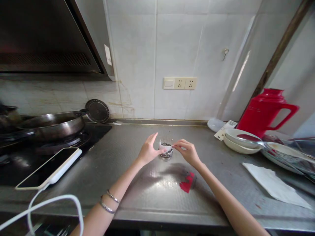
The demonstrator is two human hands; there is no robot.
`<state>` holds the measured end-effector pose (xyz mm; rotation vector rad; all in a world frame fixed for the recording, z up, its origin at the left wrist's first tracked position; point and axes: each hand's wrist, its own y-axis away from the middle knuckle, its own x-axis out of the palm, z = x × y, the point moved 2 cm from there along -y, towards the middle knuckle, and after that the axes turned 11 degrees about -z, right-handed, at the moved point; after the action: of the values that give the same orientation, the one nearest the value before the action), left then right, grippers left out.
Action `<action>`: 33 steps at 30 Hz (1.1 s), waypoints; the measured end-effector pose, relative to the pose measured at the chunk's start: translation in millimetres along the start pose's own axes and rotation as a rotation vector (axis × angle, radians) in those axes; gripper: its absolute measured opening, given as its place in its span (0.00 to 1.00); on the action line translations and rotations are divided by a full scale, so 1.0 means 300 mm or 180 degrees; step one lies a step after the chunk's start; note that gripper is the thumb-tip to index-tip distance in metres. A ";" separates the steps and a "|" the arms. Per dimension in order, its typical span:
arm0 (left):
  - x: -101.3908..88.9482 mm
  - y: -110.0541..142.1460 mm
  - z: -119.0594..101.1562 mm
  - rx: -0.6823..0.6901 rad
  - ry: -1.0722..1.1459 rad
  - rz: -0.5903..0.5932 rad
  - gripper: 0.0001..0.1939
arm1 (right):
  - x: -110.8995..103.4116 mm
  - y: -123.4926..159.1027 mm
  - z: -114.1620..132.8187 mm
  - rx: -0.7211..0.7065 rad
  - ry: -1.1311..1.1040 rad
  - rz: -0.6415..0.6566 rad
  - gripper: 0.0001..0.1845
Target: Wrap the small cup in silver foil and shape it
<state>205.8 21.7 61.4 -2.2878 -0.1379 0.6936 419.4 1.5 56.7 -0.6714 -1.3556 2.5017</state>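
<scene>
A small clear glass (166, 157) stands upright on the metal countertop, between my hands. Around its middle lies a white strip (165, 148); whether it is paper or tape I cannot tell. My left hand (149, 149) is at the glass's left side, fingers stretched out and apart, the thumb resting against the strip. On the other side, my right hand (185, 150) pinches the strip's right end between thumb and fingertips. Nearer to me, below the right hand, lies a ragged red scrap (187, 182). Two bracelets circle my left wrist.
On the left, a phone (48, 167) with a white cable lies beside the stove, where a pan (54, 124) sits. At right stand a red thermos jug (264, 111), stacked bowls (242, 147) and dishes. A white paper sheet (273, 183) lies in front of them.
</scene>
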 end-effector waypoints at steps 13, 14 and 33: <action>0.087 0.042 0.009 -0.1029 0.1353 0.0686 0.37 | 0.025 0.013 0.010 0.0091 0.0215 -0.0111 0.14; 0.090 0.045 0.007 -0.1017 0.1366 0.0731 0.35 | 0.028 0.014 0.010 0.0100 0.0220 -0.0098 0.15; 0.103 0.076 -0.027 -0.0899 0.1753 0.0599 0.34 | 0.061 0.029 -0.001 0.0776 -0.0314 0.0177 0.18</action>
<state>234.0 9.2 37.1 -2.6995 0.2576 0.1149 403.8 4.2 44.1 -0.5473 -1.0483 2.7164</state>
